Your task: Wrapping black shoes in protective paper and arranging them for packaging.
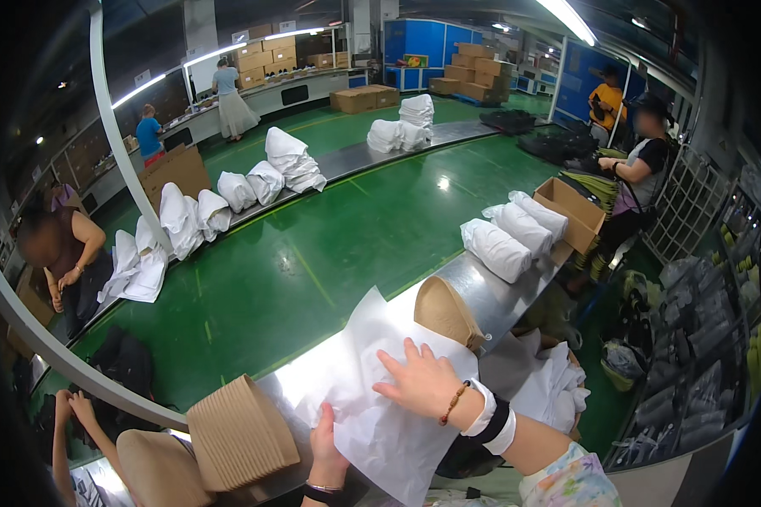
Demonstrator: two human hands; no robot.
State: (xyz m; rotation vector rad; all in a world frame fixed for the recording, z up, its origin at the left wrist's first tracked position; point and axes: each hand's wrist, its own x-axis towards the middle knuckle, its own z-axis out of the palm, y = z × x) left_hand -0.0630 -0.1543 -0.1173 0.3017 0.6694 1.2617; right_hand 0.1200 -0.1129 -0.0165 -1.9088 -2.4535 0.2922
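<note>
Pinching the white paper (397, 444) by its left edge with your left hand (326, 455), you lay your right hand (427, 387), grip spread, over it near the brown form (445, 311).

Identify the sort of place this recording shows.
Probably a factory packing floor: white paper-wrapped bundles line long grey metal ledges, brown cardboard boxes stand stacked behind, and several people work at separate spots.

The white sheet (389, 435) under the right hand (429, 385) hides part of the metal bench (500, 311), the lower edge cuts off the left forearm (314, 500), and the white bundles (496, 251) conceal whatever they contain.
</note>
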